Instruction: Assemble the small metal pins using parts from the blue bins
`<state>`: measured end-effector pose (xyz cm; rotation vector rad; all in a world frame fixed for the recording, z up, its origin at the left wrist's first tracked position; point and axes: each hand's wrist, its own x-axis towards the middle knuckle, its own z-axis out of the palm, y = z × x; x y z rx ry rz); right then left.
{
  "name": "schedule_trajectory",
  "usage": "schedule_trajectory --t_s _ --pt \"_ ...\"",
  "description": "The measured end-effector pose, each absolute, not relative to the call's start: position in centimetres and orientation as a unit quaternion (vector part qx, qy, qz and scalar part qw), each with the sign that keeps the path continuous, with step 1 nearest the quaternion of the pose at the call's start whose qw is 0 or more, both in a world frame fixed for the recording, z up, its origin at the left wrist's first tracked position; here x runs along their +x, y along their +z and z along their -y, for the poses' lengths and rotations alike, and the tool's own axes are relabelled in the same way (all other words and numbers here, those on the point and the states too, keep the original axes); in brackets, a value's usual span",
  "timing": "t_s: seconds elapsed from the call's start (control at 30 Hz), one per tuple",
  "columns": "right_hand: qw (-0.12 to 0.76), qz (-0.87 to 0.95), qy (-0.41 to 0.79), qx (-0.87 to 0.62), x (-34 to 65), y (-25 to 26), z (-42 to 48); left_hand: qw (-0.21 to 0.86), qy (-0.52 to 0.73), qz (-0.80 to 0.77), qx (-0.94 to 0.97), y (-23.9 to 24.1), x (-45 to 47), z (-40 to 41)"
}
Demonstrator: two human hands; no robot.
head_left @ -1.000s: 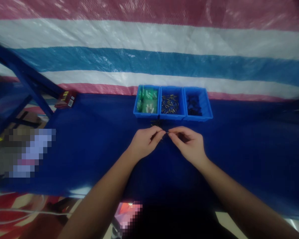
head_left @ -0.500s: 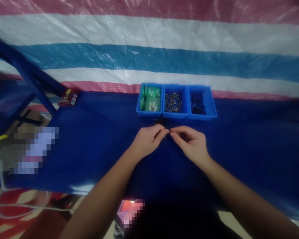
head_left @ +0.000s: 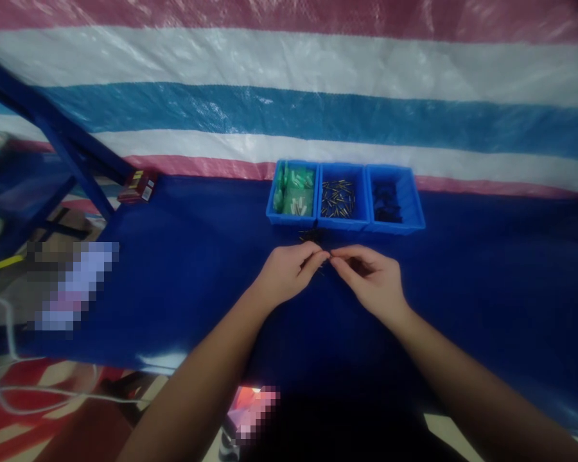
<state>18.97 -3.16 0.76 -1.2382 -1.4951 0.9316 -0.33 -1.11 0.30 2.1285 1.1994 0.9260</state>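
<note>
My left hand [head_left: 293,273] and my right hand [head_left: 373,276] meet fingertip to fingertip above the blue table [head_left: 197,276]. Both are closed in a pinch, and whatever lies between the fingertips is too small and dark to name. Just beyond my left fingers lies a small heap of dark, thin pieces [head_left: 311,235], partly hidden by that hand. Behind it three joined blue bins stand in a row. The left bin [head_left: 291,220] holds green bags with white pieces, the middle bin [head_left: 343,224] thin brass-and-dark pins [head_left: 338,199], the right bin [head_left: 407,192] black parts.
A dark red box [head_left: 139,186] sits at the table's back left corner, by a blue metal frame [head_left: 77,160]. Striped plastic sheeting [head_left: 289,115] hangs behind the table. White cables [head_left: 52,391] run at the lower left, and a lit screen [head_left: 253,410] shows below the front edge.
The view has shifted slightly, so the bins and box appear a little further right. Both hands keep their pinch at nearly the same spot.
</note>
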Motion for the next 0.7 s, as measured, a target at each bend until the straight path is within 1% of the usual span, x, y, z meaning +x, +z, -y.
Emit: schedule_trajectory --t_s 0.3,0.43,0.6,0.7 --pt "0.503 0.563 0.414 -0.508 18.88 1.15 2.88 0.262 0.396 -0.433 0.766 -0.02 0.38 1.36" --pt "0.497 0.568 0.41 -0.513 18.82 1.0 2.88 0.266 0.391 -0.438 0.765 0.01 0.35 1.32" --pt "0.487 0.6 0.376 -0.512 18.86 0.93 2.9 0.259 0.352 -0.446 0.781 0.35 0.26 1.03" --pt "0.492 0.593 0.385 -0.508 18.89 1.04 2.92 0.261 0.36 -0.44 0.78 0.31 0.25 1.1"
